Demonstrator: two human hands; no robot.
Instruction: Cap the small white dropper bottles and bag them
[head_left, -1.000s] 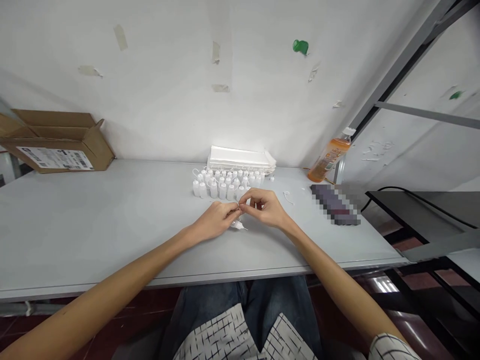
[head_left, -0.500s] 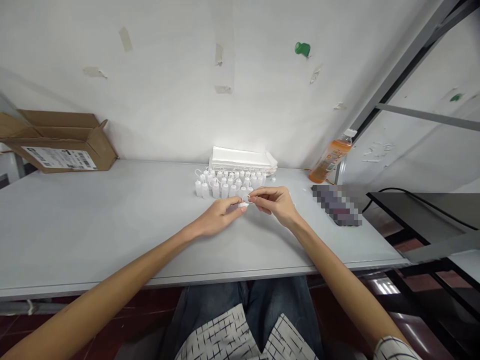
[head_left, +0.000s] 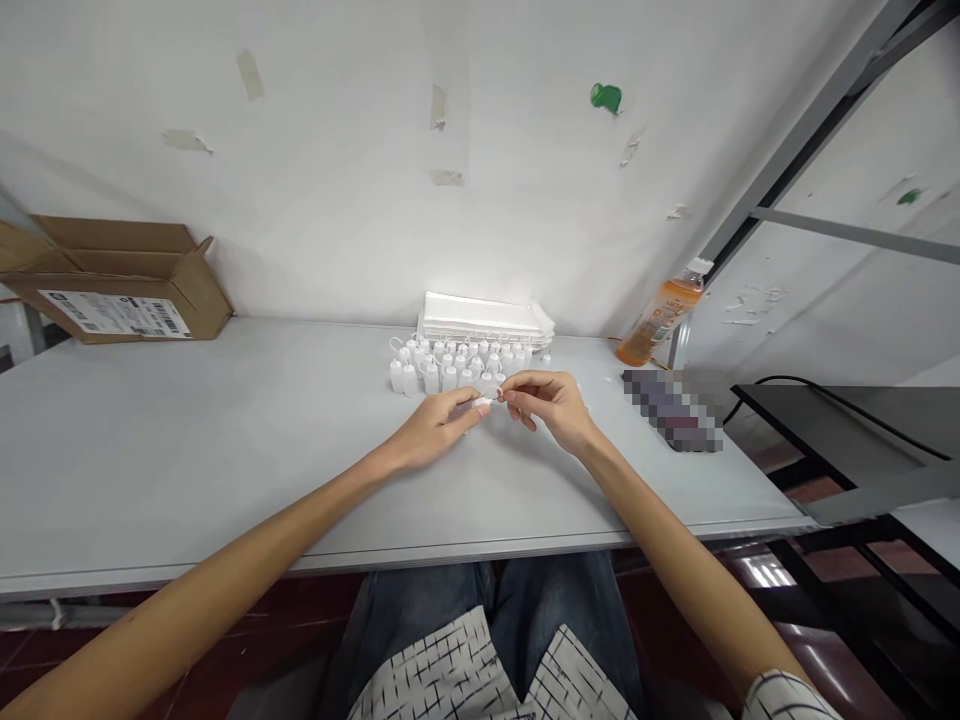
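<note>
My left hand (head_left: 429,432) is closed around a small white squeeze bottle (head_left: 484,402), thumb and fingers pinching it. Most of the bottle is hidden by those fingers. Just to its right, my right hand (head_left: 553,404) has its thumb and forefinger pinched on a small white cap (head_left: 499,393), by the bottle's top end. Whether the cap touches the bottle is too small to tell. Behind both hands, several similar white bottles (head_left: 431,378) stand upright in rows, many with looped cap straps.
A stack of white trays (head_left: 484,312) sits against the wall behind the bottles. On the right are an orange drink bottle (head_left: 664,315) and a blurred-out flat object (head_left: 673,412). At far left stands an open cardboard box (head_left: 142,300). The table's front edge (head_left: 465,558) runs before my lap.
My left hand has shifted slightly left with the bottle, and the bottle's angle has changed a little. My right fingers stay close beside it. The standing bottles have not moved.
</note>
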